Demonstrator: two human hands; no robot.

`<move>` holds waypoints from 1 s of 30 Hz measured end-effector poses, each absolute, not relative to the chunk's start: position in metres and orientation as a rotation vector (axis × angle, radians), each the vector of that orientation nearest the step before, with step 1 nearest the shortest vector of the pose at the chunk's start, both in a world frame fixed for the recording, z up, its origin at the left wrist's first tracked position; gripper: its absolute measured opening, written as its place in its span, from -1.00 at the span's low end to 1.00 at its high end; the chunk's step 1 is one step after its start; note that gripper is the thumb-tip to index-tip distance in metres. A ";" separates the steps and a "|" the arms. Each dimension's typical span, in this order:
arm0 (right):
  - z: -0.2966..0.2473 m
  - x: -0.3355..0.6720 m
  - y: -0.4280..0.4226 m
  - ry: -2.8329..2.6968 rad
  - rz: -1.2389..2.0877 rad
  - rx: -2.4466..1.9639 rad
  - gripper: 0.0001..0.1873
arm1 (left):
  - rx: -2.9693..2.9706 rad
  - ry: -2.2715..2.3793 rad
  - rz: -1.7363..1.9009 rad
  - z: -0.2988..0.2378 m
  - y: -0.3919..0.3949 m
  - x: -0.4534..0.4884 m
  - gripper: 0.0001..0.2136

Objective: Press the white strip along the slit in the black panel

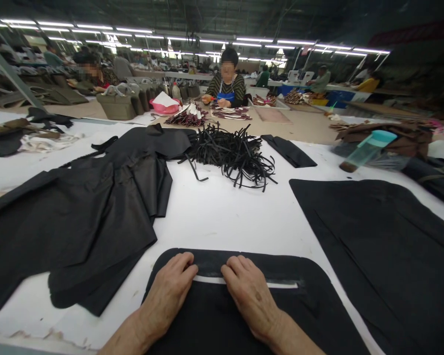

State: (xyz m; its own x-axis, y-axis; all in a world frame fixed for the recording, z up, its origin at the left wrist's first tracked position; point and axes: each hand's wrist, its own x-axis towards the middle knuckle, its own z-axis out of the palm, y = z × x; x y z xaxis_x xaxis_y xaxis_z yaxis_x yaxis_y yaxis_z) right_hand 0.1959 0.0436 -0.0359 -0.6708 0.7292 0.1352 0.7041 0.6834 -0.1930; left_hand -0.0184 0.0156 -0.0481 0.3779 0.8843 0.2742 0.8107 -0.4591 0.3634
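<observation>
A black fabric panel (214, 320) with rounded upper corners lies flat in front of me. Across its upper part runs a narrow white strip (282, 285); whether this is tape or the tabletop showing through a slot, I cannot tell. My left hand (172, 281) is closed, its curled fingers gripping the panel near the strip's left end. Closed in the same way, my right hand (247, 291) grips the panel along the strip's middle. The fingertips of both hands are partly hidden. Between them a short piece of the white strip shows.
Black fabric pieces (77, 217) lie heaped at left, and a stack of black panels (385, 246) at right. Beyond are a pile of thin black strips (229, 153), a folded black piece (290, 150) and a teal-lidded bottle (368, 150). A co-worker (227, 84) sits opposite.
</observation>
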 end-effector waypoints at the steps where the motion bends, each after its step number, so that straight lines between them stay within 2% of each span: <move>1: -0.036 0.200 0.043 -2.674 0.201 -1.182 -0.81 | 2.468 1.541 0.667 -0.049 0.016 -0.019 -0.82; 12: -0.035 0.224 0.043 -2.446 0.415 -1.391 -0.81 | 2.366 1.617 0.536 -0.043 0.020 -0.015 -0.79; 20: -0.041 0.216 0.042 -2.454 0.280 -1.559 -0.77 | 2.276 1.818 0.488 -0.038 0.016 -0.003 -0.78; 30: -0.029 0.210 0.046 -2.517 0.275 -1.705 -0.80 | 2.209 1.973 0.366 -0.033 0.017 0.007 -0.83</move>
State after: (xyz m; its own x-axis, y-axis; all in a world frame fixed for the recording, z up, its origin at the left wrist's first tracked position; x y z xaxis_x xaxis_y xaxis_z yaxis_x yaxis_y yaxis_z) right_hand 0.2097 0.0464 -0.0293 -0.3735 0.9272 -0.0270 0.9111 0.3613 -0.1983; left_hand 0.0068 0.0166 -0.0332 0.1017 0.9919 0.0766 0.9535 -0.1192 0.2769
